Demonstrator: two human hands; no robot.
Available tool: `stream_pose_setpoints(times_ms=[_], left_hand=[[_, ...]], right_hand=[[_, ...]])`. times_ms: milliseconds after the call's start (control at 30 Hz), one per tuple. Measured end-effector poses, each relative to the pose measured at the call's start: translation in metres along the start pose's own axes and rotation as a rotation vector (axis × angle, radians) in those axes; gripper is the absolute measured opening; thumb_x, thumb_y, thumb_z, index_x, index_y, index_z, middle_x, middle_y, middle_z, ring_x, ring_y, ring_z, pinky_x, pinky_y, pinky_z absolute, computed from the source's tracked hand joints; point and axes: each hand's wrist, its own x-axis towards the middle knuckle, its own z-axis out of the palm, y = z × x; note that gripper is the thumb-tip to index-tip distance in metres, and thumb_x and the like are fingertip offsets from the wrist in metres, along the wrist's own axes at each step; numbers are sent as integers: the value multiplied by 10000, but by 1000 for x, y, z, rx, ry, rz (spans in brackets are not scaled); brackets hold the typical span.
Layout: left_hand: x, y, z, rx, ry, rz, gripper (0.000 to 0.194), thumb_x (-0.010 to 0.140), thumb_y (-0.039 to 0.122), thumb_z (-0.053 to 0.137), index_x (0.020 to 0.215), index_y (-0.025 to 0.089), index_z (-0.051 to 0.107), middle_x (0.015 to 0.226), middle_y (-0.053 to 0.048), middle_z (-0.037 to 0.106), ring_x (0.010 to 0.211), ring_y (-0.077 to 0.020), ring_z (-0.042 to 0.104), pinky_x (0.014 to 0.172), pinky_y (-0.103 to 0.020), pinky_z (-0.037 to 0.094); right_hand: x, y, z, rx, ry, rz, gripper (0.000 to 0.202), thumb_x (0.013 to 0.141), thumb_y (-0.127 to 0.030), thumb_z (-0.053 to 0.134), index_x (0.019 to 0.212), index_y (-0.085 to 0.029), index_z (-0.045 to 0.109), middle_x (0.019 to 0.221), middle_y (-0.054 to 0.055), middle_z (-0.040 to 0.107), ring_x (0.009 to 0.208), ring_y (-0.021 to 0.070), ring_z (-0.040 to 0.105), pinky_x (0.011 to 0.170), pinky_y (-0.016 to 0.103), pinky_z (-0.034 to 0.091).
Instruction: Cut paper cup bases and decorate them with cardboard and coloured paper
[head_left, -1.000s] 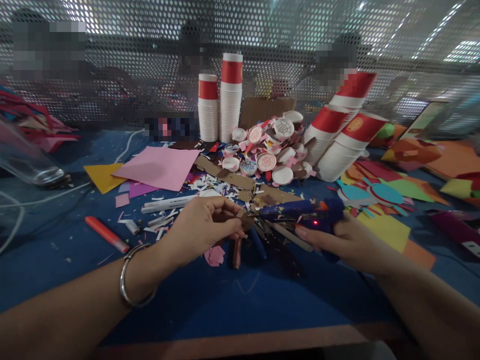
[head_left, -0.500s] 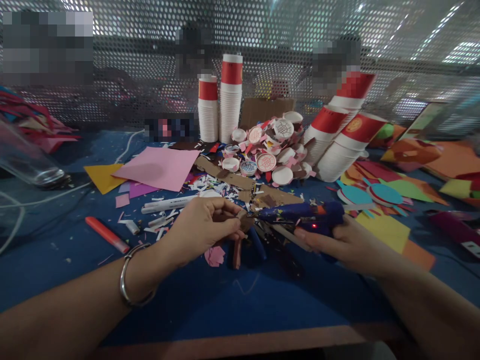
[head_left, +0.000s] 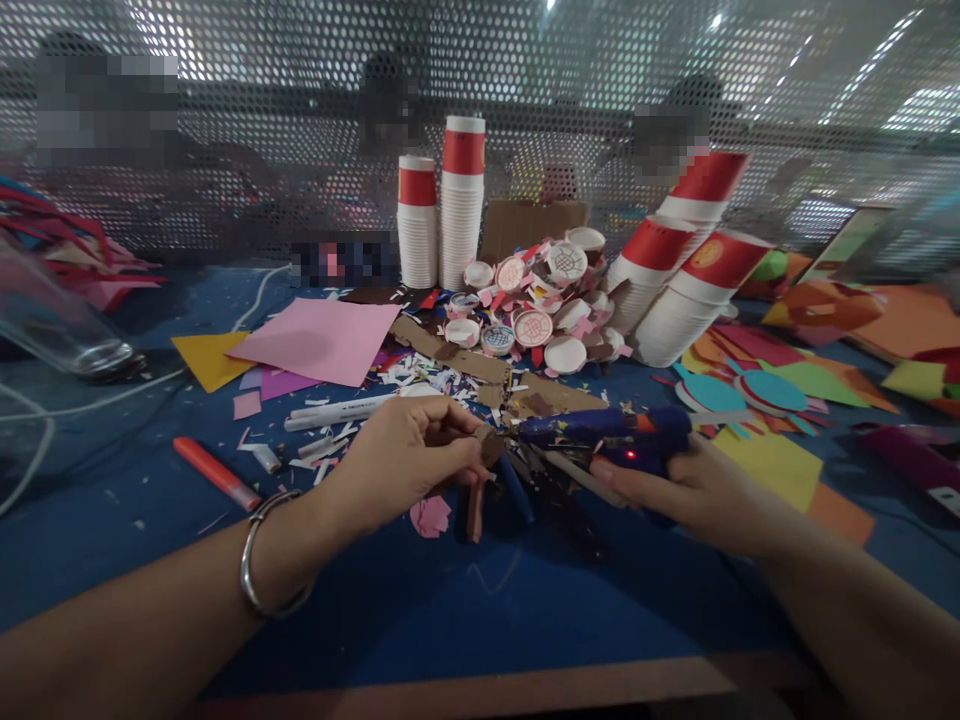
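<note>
Several cup stacks (head_left: 461,235) and scraps (head_left: 409,375) crowd the worktop (head_left: 375,630); nearer me, my left grip (head_left: 409,450) pinches a brown piece (head_left: 492,447) by the tip of the glue gun (head_left: 570,426) my right grip (head_left: 694,485) encloses.

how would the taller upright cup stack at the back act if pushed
The taller upright cup stack would probably tip easily, being narrow. It looks light for its size, as the cups seem paper, and may separate, since they are nested.
</note>
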Motion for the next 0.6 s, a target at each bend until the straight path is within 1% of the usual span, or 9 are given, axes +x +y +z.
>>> stream_pose_setpoints(times_ms=[67,167,333,400,500,600], left_hand=[[-1,1,0,-5,2,-7,53,818,91,687,803,140,703,692,-38,776,629,-107,745,585,-144,554],[-1,0,0,-28,-2,-12,57,828,94,685,802,145,684,688,-41,781,614,-110,744,598,-162,567],[1,-3,-2,-102,3,-71,82,889,173,677,817,163,638,688,-47,792,612,-119,755,570,-163,552],[3,-5,-3,-130,8,-72,86,897,177,678,825,164,633,721,-52,803,626,-122,763,575,-166,556],[4,-7,-4,-176,18,-60,98,897,190,694,835,166,622,758,-58,812,640,-128,768,559,-165,551],[5,-7,-5,-207,21,-66,124,905,208,696,835,171,601,739,-57,807,617,-131,761,540,-171,545]], right_hand=[[-1,0,0,16,-20,-1,475,924,-463,617,528,-225,503,503,-25,462,488,127,408,465,267,358],[-2,3,0,45,-5,2,501,915,-506,622,522,-211,520,514,-19,494,507,124,450,490,255,384],[-5,9,0,77,30,62,537,898,-565,625,516,-194,555,486,-19,501,455,112,457,425,234,362],[-5,9,1,89,29,42,536,893,-560,636,511,-193,557,483,-20,509,451,109,464,423,226,373],[-4,8,2,101,26,-26,500,887,-513,664,513,-195,572,485,-23,530,453,105,479,430,213,392],[-2,5,3,136,23,-66,468,890,-476,674,525,-198,581,490,-26,537,456,101,475,423,205,386]])
